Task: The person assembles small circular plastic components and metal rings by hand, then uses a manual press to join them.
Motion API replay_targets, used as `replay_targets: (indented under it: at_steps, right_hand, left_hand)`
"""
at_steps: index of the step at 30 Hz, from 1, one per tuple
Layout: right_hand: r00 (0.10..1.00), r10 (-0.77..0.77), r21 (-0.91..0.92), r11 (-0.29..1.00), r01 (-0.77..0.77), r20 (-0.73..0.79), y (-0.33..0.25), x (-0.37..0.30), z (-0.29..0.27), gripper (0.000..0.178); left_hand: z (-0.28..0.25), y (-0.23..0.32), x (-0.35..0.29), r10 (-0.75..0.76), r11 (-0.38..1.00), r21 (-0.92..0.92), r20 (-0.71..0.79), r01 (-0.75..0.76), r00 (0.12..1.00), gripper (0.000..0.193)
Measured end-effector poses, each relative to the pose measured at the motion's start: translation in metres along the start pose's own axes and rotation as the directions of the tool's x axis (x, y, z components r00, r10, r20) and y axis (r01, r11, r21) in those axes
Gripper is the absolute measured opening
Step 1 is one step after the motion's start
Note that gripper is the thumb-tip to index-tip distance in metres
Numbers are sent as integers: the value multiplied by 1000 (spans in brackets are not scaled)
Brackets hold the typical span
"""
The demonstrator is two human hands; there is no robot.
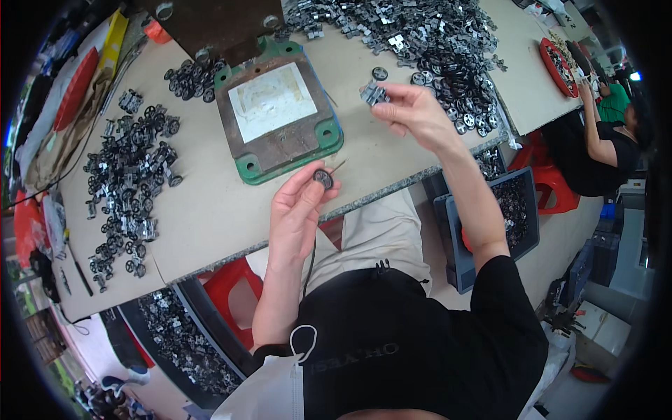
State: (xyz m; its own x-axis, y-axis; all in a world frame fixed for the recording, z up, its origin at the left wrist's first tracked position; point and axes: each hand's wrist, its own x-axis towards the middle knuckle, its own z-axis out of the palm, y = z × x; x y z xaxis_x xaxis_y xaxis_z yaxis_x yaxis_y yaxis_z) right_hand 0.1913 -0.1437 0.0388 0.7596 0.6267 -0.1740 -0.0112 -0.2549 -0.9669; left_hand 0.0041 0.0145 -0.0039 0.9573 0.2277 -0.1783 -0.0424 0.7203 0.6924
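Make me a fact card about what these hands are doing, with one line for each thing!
Left hand: pinching a small black wheel, thin rod poking out beside it
Right hand: holding a small gray part
Middle of table: green-and-brown metal base with a whitish sheet on top
Left of table: pile of wheeled parts
Upper right of table: heap of gray parts, heap of wheels
Far right: another person

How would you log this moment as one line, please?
left hand: black wheel, thin rod beside it; right hand: small grey part; held parts: apart; ahead: green-and-brown base; far left: wheeled pieces
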Motion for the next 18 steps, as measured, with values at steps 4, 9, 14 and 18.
replay_targets:
  at_steps: [4, 9, 14, 18]
  right_hand:
    - [993, -43, 410, 912, -5, 106, 12, -23, 28, 21]
    - [988, -84, 489, 872, 12, 126, 13, -32, 41, 18]
    - [986, -99, 451, 892, 29, 132, 14, -35, 41, 20]
    - [984, -102, 419, 908, 33, 144, 13, -35, 42, 22]
  left_hand:
    - [8, -3, 2, 95, 990, 113, -41, -90, 995, 30]
    - [12, -2, -1, 133, 979, 168, -121, -112, 984, 32]
    - [13, -5, -2, 156, 971, 203, -133, -127, 979, 32]
    - [13, -5, -2, 168, 970, 199, -144, -138, 975, 31]
